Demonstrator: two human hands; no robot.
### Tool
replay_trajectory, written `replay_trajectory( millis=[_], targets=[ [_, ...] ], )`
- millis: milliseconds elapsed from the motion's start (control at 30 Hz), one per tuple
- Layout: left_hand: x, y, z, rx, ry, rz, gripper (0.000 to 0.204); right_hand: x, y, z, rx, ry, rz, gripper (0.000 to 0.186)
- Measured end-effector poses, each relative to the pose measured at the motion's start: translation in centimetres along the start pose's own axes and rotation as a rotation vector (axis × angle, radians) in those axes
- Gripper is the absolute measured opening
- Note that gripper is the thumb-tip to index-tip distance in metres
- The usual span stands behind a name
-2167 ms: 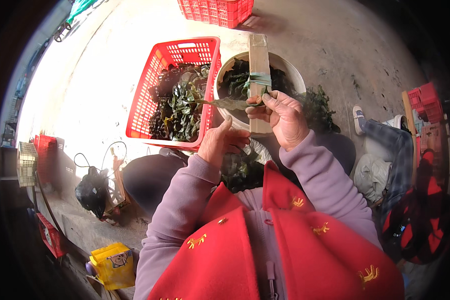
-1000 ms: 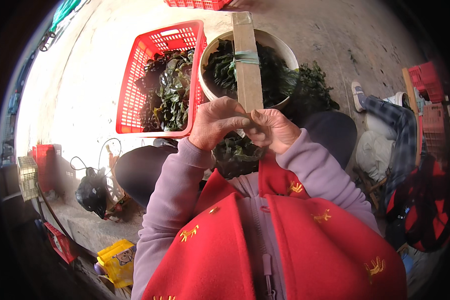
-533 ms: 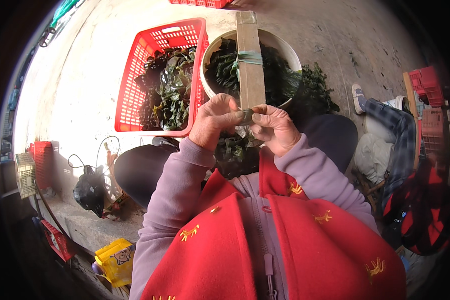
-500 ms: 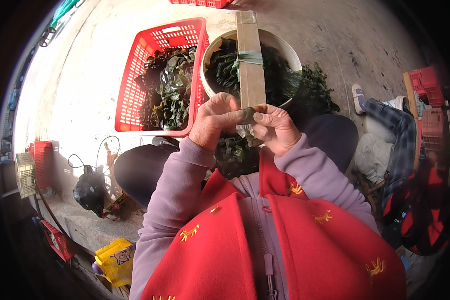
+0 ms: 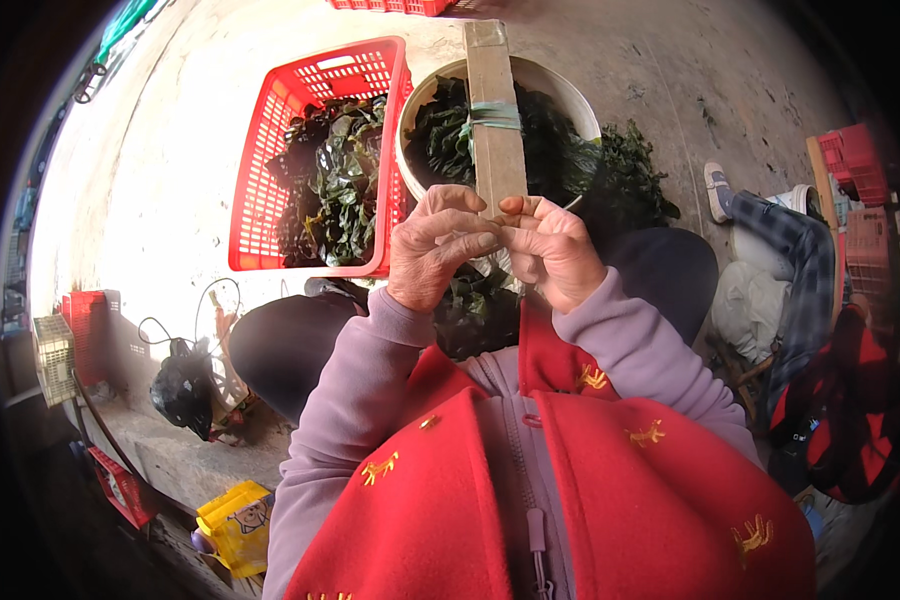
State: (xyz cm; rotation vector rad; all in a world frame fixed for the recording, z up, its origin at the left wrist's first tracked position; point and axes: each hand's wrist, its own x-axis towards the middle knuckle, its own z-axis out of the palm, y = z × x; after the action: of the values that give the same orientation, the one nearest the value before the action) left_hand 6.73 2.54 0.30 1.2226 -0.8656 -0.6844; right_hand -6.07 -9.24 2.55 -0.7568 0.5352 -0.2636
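Note:
My left hand [image 5: 438, 250] and my right hand [image 5: 556, 252] meet above my lap, fingertips pinched together and touching. Whatever lies between the fingers is too small or hidden to make out. Just beyond them, a wooden board [image 5: 496, 160] with a pale green strip tied round it rests across a white round bucket [image 5: 406, 160]. Dark green seaweed [image 5: 440, 125] fills the bucket. More seaweed [image 5: 476, 312] hangs below my hands, between my knees.
Left of the bucket stands a red plastic basket [image 5: 250, 190] partly filled with dark seaweed leaves. A seaweed heap [image 5: 630, 180] lies right of the bucket. A black plastic bag [image 5: 183, 388] and a yellow bag [image 5: 236, 528] are at left. Another person's leg [image 5: 800, 260] extends in from the right.
A small dark green piece showed between my fingertips before and no longer shows. My left fingers have shifted, now covering the spot. The view has moved slightly.

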Motion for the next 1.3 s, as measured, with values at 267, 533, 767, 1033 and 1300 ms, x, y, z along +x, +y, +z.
replay_trajectory(
  millis=[267,533,767,1033,1300],
  targets=[
    [1.4,1.3,-2.3,-0.837,0.105,-0.322,0.008,-0.1,-5.2,0.0,-0.799,-0.119,-0.057,0.008],
    [5.0,2.6,-2.0,0.520,-0.215,-0.049,0.017,2.8,-8.1,0.9,-1.047,-0.286,-0.259,0.011],
    [8.8,-0.6,-6.2,-0.064,-0.062,-0.275,0.012,9.2,-10.1,-2.1,-0.930,-0.170,-0.068,0.010],
    [15.9,-9.0,-7.6,0.449,0.150,-0.411,0.025,17.8,-6.9,-4.7,-1.262,0.261,-0.273,0.017],
    [13.5,-9.1,-4.7,1.043,0.120,-0.097,0.037,13.0,-9.3,-5.1,-0.260,0.124,-0.051,0.019]
  ],
)
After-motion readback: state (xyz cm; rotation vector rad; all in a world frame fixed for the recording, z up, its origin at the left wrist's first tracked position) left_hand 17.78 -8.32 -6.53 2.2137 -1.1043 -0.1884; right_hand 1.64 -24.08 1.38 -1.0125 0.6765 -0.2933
